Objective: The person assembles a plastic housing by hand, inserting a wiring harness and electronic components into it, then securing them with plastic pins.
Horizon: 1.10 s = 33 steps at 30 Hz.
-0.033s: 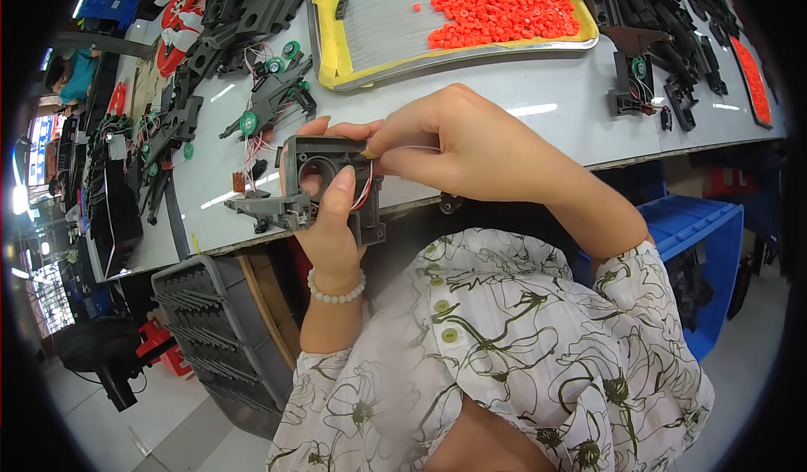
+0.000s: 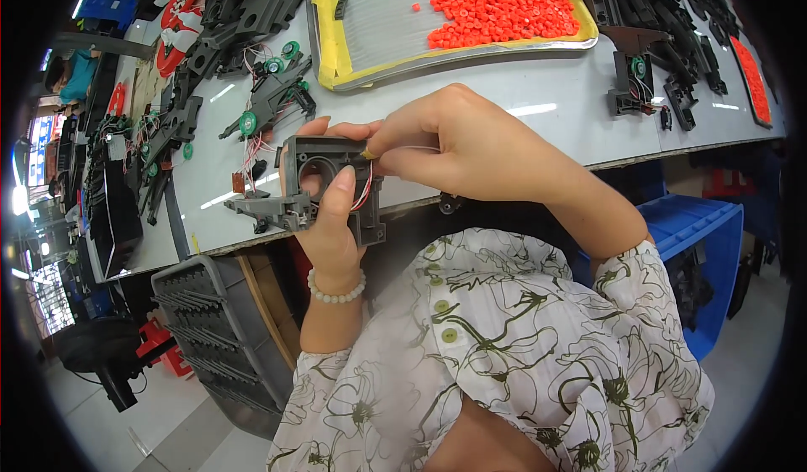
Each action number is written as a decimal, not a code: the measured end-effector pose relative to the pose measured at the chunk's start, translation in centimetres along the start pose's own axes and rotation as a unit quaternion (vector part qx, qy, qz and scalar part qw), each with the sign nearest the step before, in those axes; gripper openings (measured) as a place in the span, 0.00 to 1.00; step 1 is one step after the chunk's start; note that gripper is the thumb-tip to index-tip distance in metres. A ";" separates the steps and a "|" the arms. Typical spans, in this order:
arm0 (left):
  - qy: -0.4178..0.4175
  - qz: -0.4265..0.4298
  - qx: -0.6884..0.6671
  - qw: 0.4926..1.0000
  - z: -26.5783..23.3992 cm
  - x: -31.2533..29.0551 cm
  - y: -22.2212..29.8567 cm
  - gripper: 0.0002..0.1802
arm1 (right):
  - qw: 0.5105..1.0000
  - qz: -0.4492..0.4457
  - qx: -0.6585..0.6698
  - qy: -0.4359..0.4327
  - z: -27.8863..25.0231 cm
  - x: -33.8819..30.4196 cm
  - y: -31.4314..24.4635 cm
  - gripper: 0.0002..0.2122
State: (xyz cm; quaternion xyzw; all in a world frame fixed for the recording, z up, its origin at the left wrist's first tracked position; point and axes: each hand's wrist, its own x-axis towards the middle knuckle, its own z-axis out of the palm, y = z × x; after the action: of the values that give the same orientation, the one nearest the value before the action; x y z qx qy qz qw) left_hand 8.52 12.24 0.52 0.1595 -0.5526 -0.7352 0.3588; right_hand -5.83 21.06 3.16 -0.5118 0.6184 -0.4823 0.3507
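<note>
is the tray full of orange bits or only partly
Partly: orange pieces heap on the tray's right side; its grey left side lies mostly bare.

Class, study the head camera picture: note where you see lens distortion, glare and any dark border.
Head view: the fisheye lens bends the table edge into a curve; a black vignette rings the picture; white glare streaks lie on the tabletop and a bright light burns at the far left; the grey plastic housing held by the left hand and right hand looks sharp.
</note>
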 end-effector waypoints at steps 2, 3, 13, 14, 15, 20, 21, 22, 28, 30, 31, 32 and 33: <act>0.015 -0.011 0.008 1.000 0.2 0.0 0.0 0.29 | 1.000 -0.001 0.005 -0.001 -0.1 0.0 0.1 0.08; 0.012 -0.013 0.005 1.000 0.2 0.0 -0.1 0.29 | 1.000 -0.007 0.005 -0.004 -0.2 0.1 0.1 0.08; 0.008 0.047 0.117 0.992 -0.6 -0.5 -0.6 0.30 | 1.000 -0.003 -0.017 0.000 -0.3 0.0 -0.5 0.09; 0.007 0.047 0.116 0.992 -0.6 -0.5 -0.7 0.30 | 1.000 -0.003 -0.018 0.001 -0.2 -0.2 -0.4 0.09; 0.002 0.045 0.117 0.992 -0.7 -0.6 -0.8 0.30 | 0.998 -0.029 -0.049 0.015 -0.1 -0.4 -0.1 0.10; 0.002 0.040 0.142 0.989 -0.4 -0.9 -0.8 0.31 | 0.988 -0.091 -0.125 0.025 0.1 -0.7 -0.2 0.13; 0.001 0.048 0.159 0.986 -0.2 -1.0 -0.8 0.30 | 0.985 -0.097 -0.143 0.029 0.2 -0.9 -0.3 0.14; 0.000 0.056 0.175 0.983 -0.1 -1.0 -0.8 0.30 | 0.981 -0.103 -0.161 0.033 0.2 -1.0 -0.4 0.14; 0.013 0.036 0.152 0.988 -0.2 -1.2 -0.1 0.30 | 0.987 -0.110 -0.120 0.017 0.2 -1.1 -0.4 0.17; 0.012 0.046 0.153 0.987 0.0 -0.9 -0.4 0.30 | 0.982 -0.127 -0.133 0.043 0.5 -1.3 0.6 0.18; 0.013 0.055 0.156 0.986 0.0 -0.8 -0.5 0.30 | 0.977 -0.144 -0.145 0.068 0.7 -1.4 0.9 0.19; 0.013 0.055 0.156 0.986 0.0 -0.8 -0.4 0.30 | 0.977 -0.144 -0.145 0.068 0.6 -1.4 0.9 0.19; 0.009 0.057 0.164 0.985 -0.1 -0.8 -0.2 0.30 | 0.978 -0.141 -0.138 0.074 0.6 -1.5 0.9 0.18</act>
State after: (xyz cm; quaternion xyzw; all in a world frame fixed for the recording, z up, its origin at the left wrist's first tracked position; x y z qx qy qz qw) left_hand 9.07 12.77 0.14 0.1909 -0.6704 -0.6118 0.3739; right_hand -5.14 22.37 2.04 -0.6001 0.6251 -0.4732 0.1584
